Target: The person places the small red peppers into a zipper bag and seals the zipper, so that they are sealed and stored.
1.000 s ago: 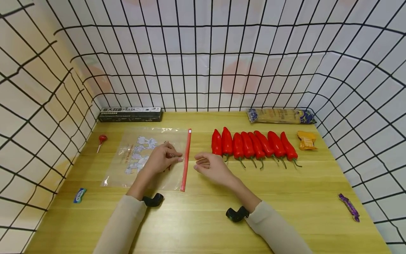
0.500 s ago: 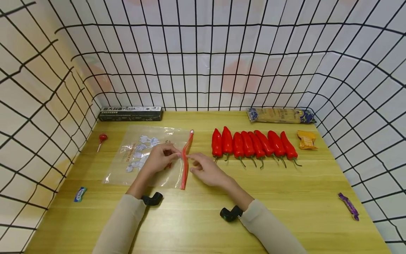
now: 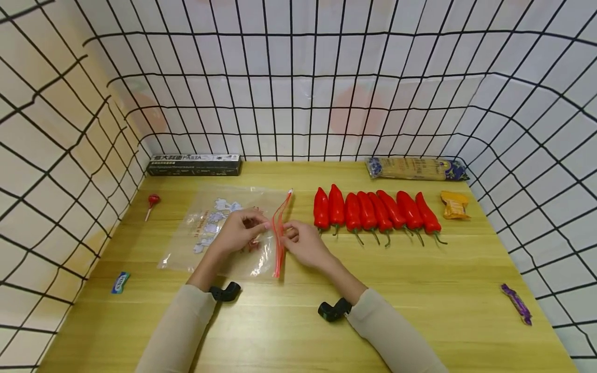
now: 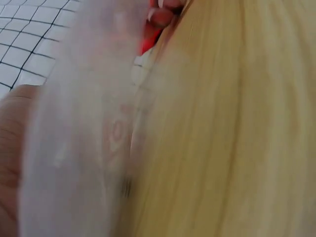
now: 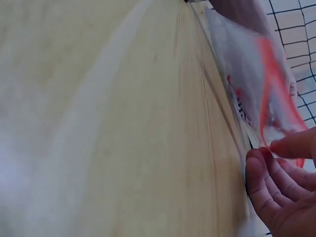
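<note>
A clear zip bag (image 3: 186,248) with cartoon prints lies on the table left of centre, its red zip edge (image 3: 278,261) facing right. My left hand (image 3: 238,230) pinches the bag just behind that edge. On the other side, my right hand (image 3: 305,243) pinches the zip edge between thumb and fingers. Between the hands the two red strips stand apart, so the mouth gapes. In the right wrist view my right fingertips (image 5: 269,153) hold the red strip. The raised film (image 4: 74,148) hides much of my left hand (image 4: 12,158) in the left wrist view.
Several red peppers (image 3: 353,210) lie in a row right of the bag. Behind are a pasta box (image 3: 193,166) and a noodle pack (image 3: 415,169). An orange packet (image 3: 454,204), purple sweet (image 3: 516,303), lollipop (image 3: 153,201) and blue-green sweet (image 3: 120,283) lie near the sides. Black mesh (image 3: 291,77) surrounds the table.
My right hand has moved left to the bag and taken hold of its zip edge. The red edge has bent and its two strips have parted. The peppers have stayed put.
</note>
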Demonstrator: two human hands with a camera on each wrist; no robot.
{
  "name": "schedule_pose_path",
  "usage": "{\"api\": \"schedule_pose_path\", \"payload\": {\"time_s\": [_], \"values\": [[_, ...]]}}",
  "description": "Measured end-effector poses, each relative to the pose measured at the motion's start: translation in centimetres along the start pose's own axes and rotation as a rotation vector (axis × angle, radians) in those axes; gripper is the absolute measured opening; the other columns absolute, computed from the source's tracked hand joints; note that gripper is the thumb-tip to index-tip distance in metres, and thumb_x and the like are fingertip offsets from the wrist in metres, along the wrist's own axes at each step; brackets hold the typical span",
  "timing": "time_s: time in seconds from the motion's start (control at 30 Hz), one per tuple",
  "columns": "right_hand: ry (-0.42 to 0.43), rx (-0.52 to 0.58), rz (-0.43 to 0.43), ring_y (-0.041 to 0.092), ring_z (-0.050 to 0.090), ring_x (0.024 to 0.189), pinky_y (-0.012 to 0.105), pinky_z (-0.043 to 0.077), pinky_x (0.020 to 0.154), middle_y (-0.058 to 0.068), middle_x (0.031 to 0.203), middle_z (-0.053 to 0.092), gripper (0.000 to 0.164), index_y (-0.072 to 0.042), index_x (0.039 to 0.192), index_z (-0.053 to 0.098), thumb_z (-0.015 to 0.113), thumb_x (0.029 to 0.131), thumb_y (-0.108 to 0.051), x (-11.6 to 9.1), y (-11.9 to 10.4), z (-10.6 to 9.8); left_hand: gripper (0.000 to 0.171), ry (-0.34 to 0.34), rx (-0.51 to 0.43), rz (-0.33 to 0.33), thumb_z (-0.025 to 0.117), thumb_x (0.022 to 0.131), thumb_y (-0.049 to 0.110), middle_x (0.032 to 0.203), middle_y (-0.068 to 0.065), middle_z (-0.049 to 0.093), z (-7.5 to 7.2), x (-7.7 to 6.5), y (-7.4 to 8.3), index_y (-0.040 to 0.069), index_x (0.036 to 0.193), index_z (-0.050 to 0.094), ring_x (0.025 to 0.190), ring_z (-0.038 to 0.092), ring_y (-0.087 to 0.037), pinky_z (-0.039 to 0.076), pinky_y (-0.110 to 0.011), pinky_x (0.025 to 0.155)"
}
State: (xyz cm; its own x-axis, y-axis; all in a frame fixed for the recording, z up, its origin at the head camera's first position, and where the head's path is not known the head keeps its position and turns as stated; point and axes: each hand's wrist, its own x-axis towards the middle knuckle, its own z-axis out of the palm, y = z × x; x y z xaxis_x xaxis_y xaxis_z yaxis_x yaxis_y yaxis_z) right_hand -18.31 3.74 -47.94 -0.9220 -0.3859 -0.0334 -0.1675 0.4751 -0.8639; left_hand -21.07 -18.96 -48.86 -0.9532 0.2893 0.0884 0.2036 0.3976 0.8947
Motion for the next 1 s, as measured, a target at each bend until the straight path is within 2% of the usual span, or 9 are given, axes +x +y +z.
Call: {"api": "schedule_pose_path", "payload": {"time_s": [0.07,0.17,0.33,0.4,0.5,0.63,0.7,0.8,1.0], "values": [[0.030,0.002,-0.008,0.010,0.066,0.077,0.026,0.055,0.072,0.001,0.092,0.072,0.035,-0.008,0.124,0.058,0.067,0.091,-0.015,0.0,0.2,0.0,0.021,0.029,-0.042,-0.025,0.072,0.085,0.042,0.091,-0.003,0.067,-0.3,0.0,0.1,0.023,0.093,0.074,0.072,0.060,-0.022,0.051,-0.029,0.059],[0.075,-0.016,-0.043,0.008,0.066,0.070,0.026,0.055,0.070,-0.002,0.085,0.072,0.050,-0.009,0.135,0.048,0.067,0.089,-0.013,-0.1,0.4,-0.2,0.025,0.074,-0.084,-0.028,0.068,0.089,0.043,0.097,-0.003,0.068,-1.0,-0.1,0.6,0.020,0.098,0.071,0.086,0.061,-0.025,0.051,-0.028,0.069],[0.120,-0.029,-0.104,0.007,0.065,0.066,0.026,0.055,0.064,-0.004,0.081,0.071,0.068,-0.019,0.148,0.036,0.066,0.088,-0.009,-0.2,0.8,-0.3,0.022,0.181,-0.114,0.051,0.065,0.094,0.031,0.098,-0.010,0.069,-2.7,-0.3,2.3,0.011,0.105,0.066,0.091,0.060,-0.035,0.049,-0.021,0.073],[0.131,-0.024,-0.102,0.007,0.065,0.065,0.026,0.055,0.061,-0.003,0.081,0.071,0.066,-0.022,0.148,0.039,0.066,0.088,-0.009,-0.2,0.9,-0.4,0.022,0.218,-0.130,0.089,0.065,0.094,0.023,0.098,-0.015,0.069,-3.3,-0.6,3.5,0.008,0.110,0.066,0.086,0.060,-0.032,0.048,-0.019,0.069],[0.148,-0.012,-0.068,0.008,0.065,0.061,0.026,0.053,0.056,-0.001,0.079,0.072,0.051,-0.019,0.137,0.051,0.065,0.089,-0.011,-0.3,1.2,-0.5,0.026,0.244,-0.155,0.119,0.065,0.094,0.016,0.102,-0.015,0.069,-4.1,-1.0,5.4,0.005,0.117,0.067,0.084,0.061,-0.020,0.049,-0.017,0.069],[0.160,0.061,0.015,0.013,0.063,0.052,0.029,0.051,0.049,0.003,0.074,0.072,0.023,-0.011,0.113,0.064,0.064,0.090,-0.012,-0.4,1.5,-0.7,0.027,0.246,-0.159,0.103,0.066,0.093,0.016,0.106,-0.003,0.072,-4.6,-1.1,7.0,0.004,0.117,0.069,0.087,0.062,-0.010,0.052,-0.017,0.074],[0.147,0.114,0.056,0.017,0.063,0.050,0.028,0.050,0.047,0.005,0.072,0.072,0.016,-0.010,0.106,0.065,0.064,0.091,-0.015,-0.5,1.4,-0.9,0.026,0.235,-0.173,0.091,0.067,0.092,0.017,0.103,0.001,0.072,-4.5,-0.9,7.2,0.003,0.114,0.071,0.087,0.062,-0.011,0.053,-0.019,0.075],[0.125,0.162,0.088,0.022,0.064,0.050,0.027,0.049,0.045,0.007,0.074,0.072,0.016,-0.012,0.107,0.065,0.064,0.092,-0.019,-0.8,1.0,-1.4,0.024,0.218,-0.177,0.065,0.068,0.091,0.018,0.098,0.004,0.072,-3.8,-0.8,6.9,0.002,0.110,0.072,0.086,0.062,-0.011,0.052,-0.021,0.073],[0.168,0.129,0.030,0.030,0.065,0.054,0.030,0.048,0.046,0.013,0.079,0.072,0.028,-0.008,0.112,0.065,0.068,0.092,-0.027,-1.7,0.0,-3.8,0.023,0.210,-0.206,0.046,0.070,0.090,0.019,0.097,0.004,0.069,-2.6,-0.8,5.5,0.004,0.108,0.073,0.085,0.060,-0.011,0.050,-0.019,0.070]]}}
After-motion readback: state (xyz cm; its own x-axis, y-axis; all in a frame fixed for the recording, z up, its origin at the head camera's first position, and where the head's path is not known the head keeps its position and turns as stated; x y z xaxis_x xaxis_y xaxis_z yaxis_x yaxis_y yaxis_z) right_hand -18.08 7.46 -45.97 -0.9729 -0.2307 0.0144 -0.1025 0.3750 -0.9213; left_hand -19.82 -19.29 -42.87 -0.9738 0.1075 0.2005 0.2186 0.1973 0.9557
